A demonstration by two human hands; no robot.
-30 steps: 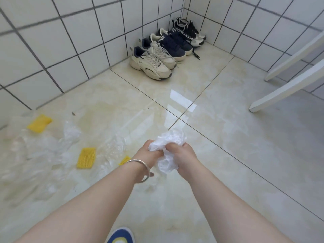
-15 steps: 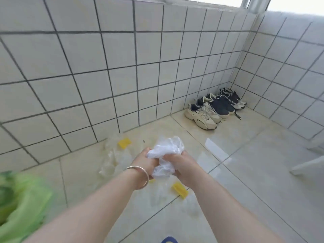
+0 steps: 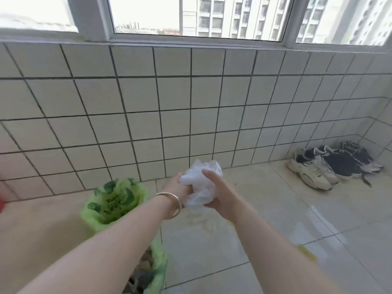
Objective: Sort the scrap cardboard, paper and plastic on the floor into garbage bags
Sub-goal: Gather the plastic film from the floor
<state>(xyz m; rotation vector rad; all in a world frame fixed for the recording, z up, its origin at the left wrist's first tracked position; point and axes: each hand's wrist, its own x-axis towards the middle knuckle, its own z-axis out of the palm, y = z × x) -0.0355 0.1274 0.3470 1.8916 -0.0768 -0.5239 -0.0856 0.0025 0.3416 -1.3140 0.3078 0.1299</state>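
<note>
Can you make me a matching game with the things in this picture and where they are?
Things:
1. crumpled white plastic wad
2. thin silver bangle
3. bright green garbage bag
4. row of sneakers

Places:
A. by the wall in the far right corner
B. on the floor under the left forearm
C. squeezed between both hands
D. around the left wrist

Pairs: 1-C, 2-D, 3-B, 4-A

Thin, crinkled, translucent white plastic wad (image 3: 199, 187); flimsy green plastic bag (image 3: 114, 200) at eight o'clock; glossy floor tiles (image 3: 297, 219); smooth glazed wall tiles (image 3: 174, 124); shiny metal bangle (image 3: 169, 200).
</note>
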